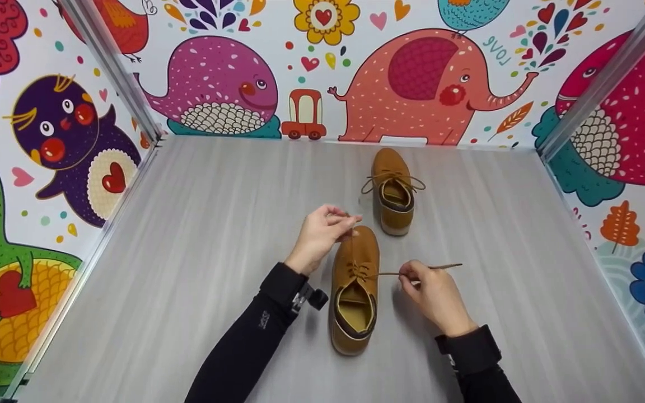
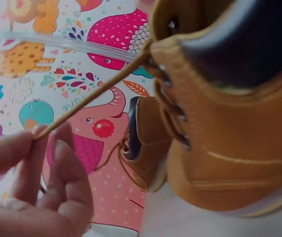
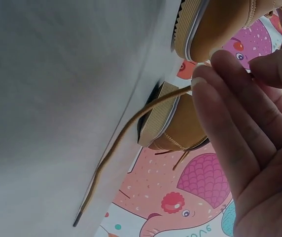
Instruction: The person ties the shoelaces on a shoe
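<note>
A tan lace-up shoe [image 1: 363, 246] stands upright on the floor, toe pointing away, its opening facing me. Over its toe, my left hand [image 1: 322, 235] pinches one end of the lace, and the left wrist view shows that lace [image 2: 94, 94] stretched from the eyelets to the fingertips. To the shoe's right, my right hand [image 1: 434, 296] pinches the other lace end between thumb and fingers. Beyond these fingers a loose length of lace [image 3: 117, 142] hangs free, ending in a dark tip. The laces cross at the top eyelets; no bow shows there.
A matching shoe [image 1: 396, 217] stands farther off, slightly right, with a bow in its laces. Grey wood-grain floor [image 1: 233, 224] lies beneath. Panels with painted animals, such as an elephant [image 1: 412, 95], enclose the back and sides, joined by metal posts [image 1: 112, 67].
</note>
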A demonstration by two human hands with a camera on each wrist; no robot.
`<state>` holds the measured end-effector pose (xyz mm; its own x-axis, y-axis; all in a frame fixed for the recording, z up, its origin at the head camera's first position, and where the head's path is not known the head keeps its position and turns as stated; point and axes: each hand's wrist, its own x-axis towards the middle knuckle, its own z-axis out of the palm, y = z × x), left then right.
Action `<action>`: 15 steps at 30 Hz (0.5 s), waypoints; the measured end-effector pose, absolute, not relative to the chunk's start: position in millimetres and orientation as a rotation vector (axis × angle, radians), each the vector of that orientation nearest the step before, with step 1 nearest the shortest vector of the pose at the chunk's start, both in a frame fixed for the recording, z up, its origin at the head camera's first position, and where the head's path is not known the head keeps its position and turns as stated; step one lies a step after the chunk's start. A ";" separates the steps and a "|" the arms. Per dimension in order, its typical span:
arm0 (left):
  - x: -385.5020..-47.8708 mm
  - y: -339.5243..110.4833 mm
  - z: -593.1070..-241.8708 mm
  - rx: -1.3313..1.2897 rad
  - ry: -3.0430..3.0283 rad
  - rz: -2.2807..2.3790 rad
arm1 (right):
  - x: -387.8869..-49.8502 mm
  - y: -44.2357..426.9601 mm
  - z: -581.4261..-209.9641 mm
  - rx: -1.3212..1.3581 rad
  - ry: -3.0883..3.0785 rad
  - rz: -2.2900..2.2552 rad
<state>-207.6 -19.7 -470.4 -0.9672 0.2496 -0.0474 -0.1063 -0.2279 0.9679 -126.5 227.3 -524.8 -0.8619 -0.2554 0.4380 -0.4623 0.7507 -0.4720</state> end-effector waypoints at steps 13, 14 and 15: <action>-188.5 -33.1 -486.6 0.208 2.308 1.520 | -127.0 227.4 -526.1 0.567 -2.591 0.845; -186.2 -34.5 -487.5 0.213 2.313 1.545 | -127.2 227.7 -526.2 0.565 -2.592 0.844; -184.0 -35.6 -488.5 0.212 2.308 1.573 | -127.3 228.1 -526.2 0.563 -2.593 0.845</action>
